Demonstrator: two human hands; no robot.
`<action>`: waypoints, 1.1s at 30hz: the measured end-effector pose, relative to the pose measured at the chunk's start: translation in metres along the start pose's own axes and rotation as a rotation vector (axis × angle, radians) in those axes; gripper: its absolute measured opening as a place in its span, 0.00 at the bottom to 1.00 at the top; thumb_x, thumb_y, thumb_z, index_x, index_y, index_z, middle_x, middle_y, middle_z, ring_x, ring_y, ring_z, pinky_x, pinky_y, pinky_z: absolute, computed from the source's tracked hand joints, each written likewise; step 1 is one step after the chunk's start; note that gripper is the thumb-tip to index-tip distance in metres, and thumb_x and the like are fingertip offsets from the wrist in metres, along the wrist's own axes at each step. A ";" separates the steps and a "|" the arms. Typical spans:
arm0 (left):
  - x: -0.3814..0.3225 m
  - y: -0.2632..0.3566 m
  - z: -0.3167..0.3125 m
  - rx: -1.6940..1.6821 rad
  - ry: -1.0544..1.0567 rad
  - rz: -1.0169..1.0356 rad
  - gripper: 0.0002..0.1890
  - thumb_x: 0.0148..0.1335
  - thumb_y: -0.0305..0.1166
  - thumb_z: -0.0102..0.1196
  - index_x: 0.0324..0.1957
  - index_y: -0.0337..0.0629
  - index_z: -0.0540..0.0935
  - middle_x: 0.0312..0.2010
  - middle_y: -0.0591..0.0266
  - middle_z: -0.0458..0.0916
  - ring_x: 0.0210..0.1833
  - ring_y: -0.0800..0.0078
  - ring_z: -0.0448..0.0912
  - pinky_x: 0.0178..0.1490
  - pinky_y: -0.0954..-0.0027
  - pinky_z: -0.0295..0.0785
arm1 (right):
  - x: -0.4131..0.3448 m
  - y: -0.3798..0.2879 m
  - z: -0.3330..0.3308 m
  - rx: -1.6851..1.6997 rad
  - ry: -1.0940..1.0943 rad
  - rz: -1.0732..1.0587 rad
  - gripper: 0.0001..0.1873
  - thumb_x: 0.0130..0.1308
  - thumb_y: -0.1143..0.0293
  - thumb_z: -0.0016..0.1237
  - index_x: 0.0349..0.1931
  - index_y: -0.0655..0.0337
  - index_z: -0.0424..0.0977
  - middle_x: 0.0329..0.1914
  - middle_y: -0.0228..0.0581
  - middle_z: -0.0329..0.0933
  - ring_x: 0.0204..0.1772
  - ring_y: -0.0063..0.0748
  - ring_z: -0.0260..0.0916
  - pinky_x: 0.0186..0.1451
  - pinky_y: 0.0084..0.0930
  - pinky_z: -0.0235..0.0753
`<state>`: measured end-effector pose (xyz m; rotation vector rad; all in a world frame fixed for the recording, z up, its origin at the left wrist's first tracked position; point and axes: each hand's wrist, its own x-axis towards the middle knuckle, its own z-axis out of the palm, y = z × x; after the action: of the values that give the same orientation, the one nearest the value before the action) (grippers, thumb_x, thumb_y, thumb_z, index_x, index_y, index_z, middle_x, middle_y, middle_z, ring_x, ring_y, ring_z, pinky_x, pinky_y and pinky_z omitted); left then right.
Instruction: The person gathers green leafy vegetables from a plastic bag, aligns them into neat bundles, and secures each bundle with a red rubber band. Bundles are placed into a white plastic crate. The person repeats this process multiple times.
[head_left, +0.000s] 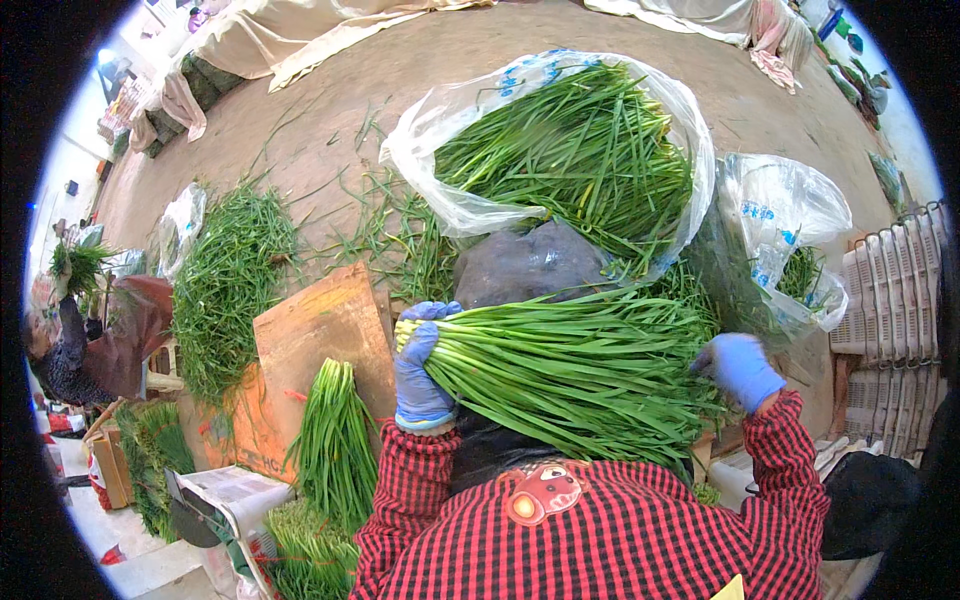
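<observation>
Across my lap lies a large bunch of Chinese chives, its pale stem ends to the left and its green leaves fanned out to the right. My left hand, in a blue glove, is closed around the stem ends. At the leaf tips is my right hand, also gloved in blue and blurred; whether its fingers hold any leaves is unclear. Just beyond the bunch, a clear plastic bag lies open with a heap of loose chives in it. A dark plastic-covered bundle sits between bag and bunch.
Left of me, a smaller chive bunch leans by a wooden board. Loose trimmings are piled on the floor. At right are another plastic bag and stacked plastic crates. A person at far left holds greens.
</observation>
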<state>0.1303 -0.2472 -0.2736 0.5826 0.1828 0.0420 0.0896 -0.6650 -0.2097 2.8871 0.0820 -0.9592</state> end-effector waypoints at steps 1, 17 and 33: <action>0.000 0.000 0.001 -0.022 -0.019 0.007 0.17 0.60 0.27 0.64 0.51 0.43 0.77 0.49 0.60 0.82 0.58 0.58 0.78 0.69 0.52 0.71 | 0.001 0.006 -0.006 -0.091 0.088 0.129 0.11 0.60 0.67 0.59 0.43 0.46 0.87 0.36 0.45 0.85 0.35 0.49 0.83 0.42 0.44 0.82; -0.014 0.013 0.013 0.133 -0.158 0.040 0.15 0.57 0.28 0.65 0.47 0.42 0.80 0.47 0.55 0.84 0.58 0.55 0.80 0.67 0.49 0.73 | 0.031 -0.197 -0.100 -0.091 0.823 -1.003 0.10 0.65 0.64 0.49 0.45 0.48 0.80 0.32 0.31 0.78 0.36 0.34 0.79 0.35 0.34 0.77; -0.006 0.021 0.027 0.254 -0.231 0.049 0.14 0.60 0.30 0.63 0.47 0.36 0.81 0.46 0.52 0.85 0.52 0.66 0.83 0.61 0.62 0.76 | -0.011 -0.089 -0.093 0.474 0.461 -0.518 0.53 0.47 0.53 0.72 0.73 0.62 0.62 0.65 0.55 0.74 0.68 0.50 0.72 0.69 0.41 0.72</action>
<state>0.1293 -0.2445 -0.2389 0.8391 -0.0519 -0.0015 0.1290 -0.5661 -0.1355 3.5660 0.7632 -0.3565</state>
